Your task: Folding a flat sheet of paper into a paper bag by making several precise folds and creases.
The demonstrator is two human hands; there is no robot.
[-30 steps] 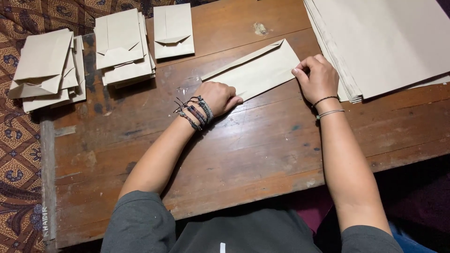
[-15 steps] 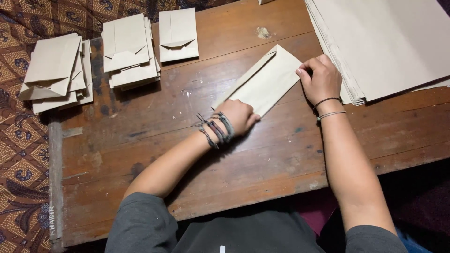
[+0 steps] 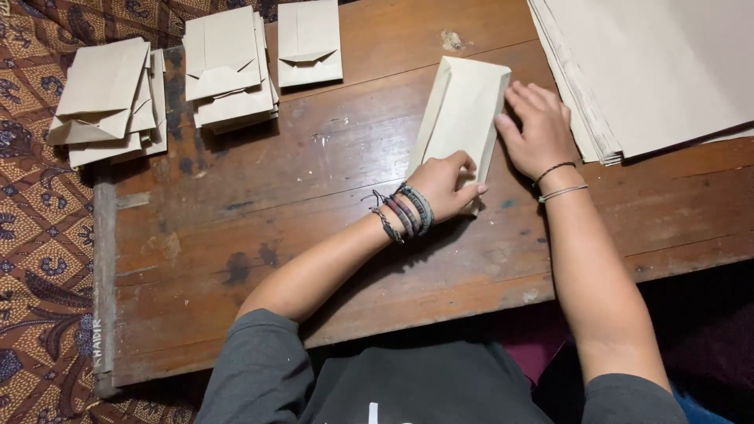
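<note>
On tabletop (image 3: 330, 235), just left of big paper-sheet stack (image 3: 660, 71): folded beige paper bag (image 3: 463, 110), lying flat. Left hand (image 3: 444, 187) curled, pinching near end; right hand (image 3: 538, 129) open, flat beside right edge.
</note>
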